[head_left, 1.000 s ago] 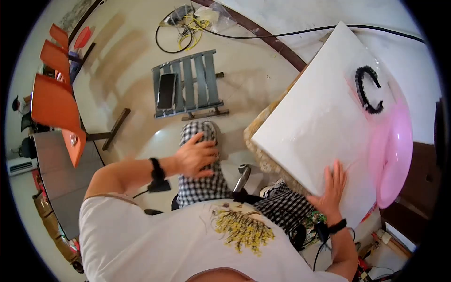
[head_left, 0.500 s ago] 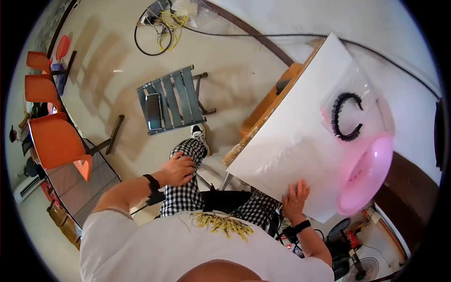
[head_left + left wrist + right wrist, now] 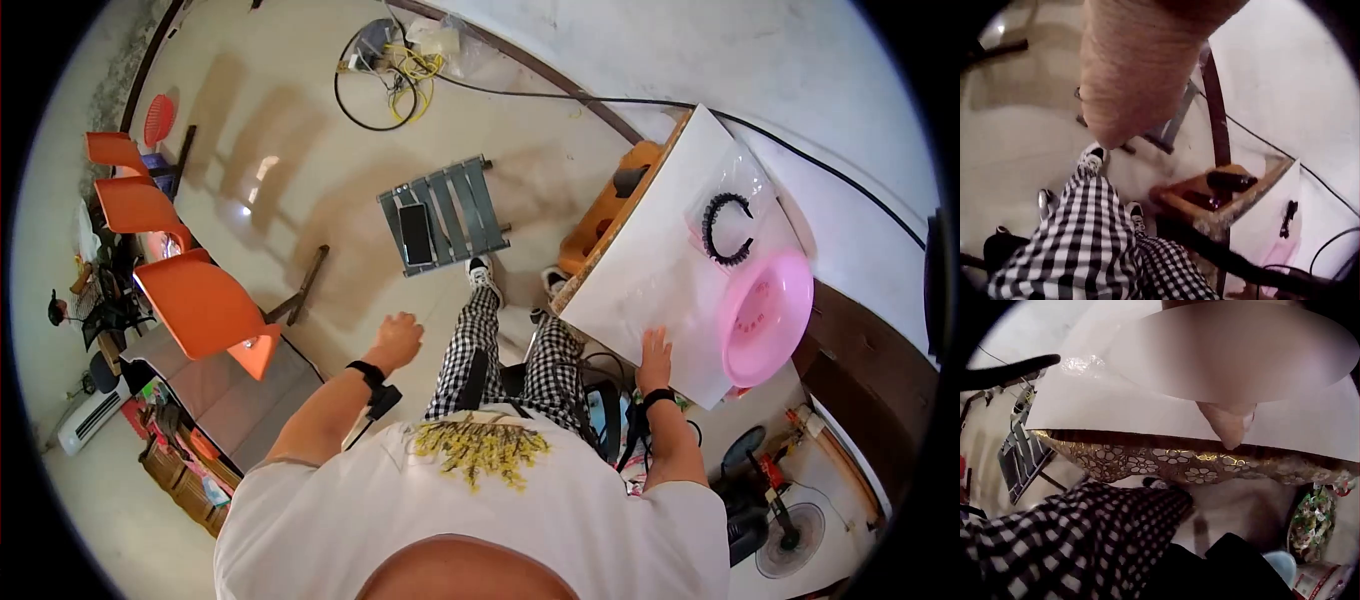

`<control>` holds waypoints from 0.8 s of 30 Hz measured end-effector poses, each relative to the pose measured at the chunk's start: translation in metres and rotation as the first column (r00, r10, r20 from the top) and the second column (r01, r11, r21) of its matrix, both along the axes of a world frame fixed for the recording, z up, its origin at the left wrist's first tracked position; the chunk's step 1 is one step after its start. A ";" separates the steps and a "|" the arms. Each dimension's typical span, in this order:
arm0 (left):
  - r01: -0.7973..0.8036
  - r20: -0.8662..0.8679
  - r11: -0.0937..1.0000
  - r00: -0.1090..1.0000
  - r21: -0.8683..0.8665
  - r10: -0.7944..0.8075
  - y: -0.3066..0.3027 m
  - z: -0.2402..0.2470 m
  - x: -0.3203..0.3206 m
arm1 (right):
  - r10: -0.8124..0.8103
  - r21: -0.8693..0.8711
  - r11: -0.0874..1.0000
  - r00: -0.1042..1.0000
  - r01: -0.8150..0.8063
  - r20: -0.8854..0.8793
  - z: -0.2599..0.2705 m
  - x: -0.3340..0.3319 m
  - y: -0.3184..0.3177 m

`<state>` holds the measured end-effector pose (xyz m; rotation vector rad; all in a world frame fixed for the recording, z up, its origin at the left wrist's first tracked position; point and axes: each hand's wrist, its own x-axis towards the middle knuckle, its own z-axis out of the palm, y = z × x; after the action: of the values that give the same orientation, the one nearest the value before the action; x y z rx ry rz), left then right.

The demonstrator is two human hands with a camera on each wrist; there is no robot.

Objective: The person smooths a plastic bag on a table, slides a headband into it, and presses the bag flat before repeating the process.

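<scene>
The left hand (image 3: 397, 340) hangs in the air beside the checkered trousers (image 3: 468, 345), holding nothing, its fingers loosely bent. From the left wrist view, the left hand (image 3: 1138, 75) is above the floor and a shoe. With fingers extended, the right hand (image 3: 655, 360) rests on the near edge of the white tabletop (image 3: 640, 270). The right wrist view is partly blurred over the right hand (image 3: 1229, 422), with its thumb at the table edge. A black headband (image 3: 712, 225) in clear plastic and a pink basin (image 3: 765, 318) lie farther along the table.
A slatted folding stool (image 3: 462, 215) bears a phone (image 3: 416, 235). Orange chairs (image 3: 205, 303) stand at the left. An open wooden drawer (image 3: 590, 225) juts from the table. Cables (image 3: 405, 85) lie on the floor, and a fan (image 3: 790, 540) stands at the lower right.
The left hand has come off the knee and moved out to the side. The legs are now straighter, with the body higher. The right hand stays on the tabletop.
</scene>
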<state>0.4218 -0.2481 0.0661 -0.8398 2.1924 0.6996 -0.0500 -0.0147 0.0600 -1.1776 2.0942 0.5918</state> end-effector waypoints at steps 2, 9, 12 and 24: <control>-0.105 0.135 0.994 0.985 0.009 0.103 -0.023 0.016 0.013 | 0.096 -0.086 0.992 0.995 -0.098 -0.017 -0.020 -0.008 0.020; -0.306 0.261 0.950 0.914 -0.061 0.311 -0.066 0.064 0.018 | -0.019 -0.169 0.985 1.000 0.022 0.018 -0.008 0.004 0.008; -0.297 0.275 0.955 0.918 -0.008 0.287 -0.074 0.082 0.010 | -0.109 -0.261 0.958 0.993 0.115 0.038 -0.011 0.007 0.016; -0.298 -0.049 0.950 0.951 0.097 0.304 -0.179 0.062 0.001 | -0.541 -0.499 0.726 0.841 0.472 0.008 -0.043 0.038 0.008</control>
<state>0.4232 -0.4271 0.1281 -1.1342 2.0919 0.9760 -0.0117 -0.0070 0.0169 -0.7380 2.6390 -0.1349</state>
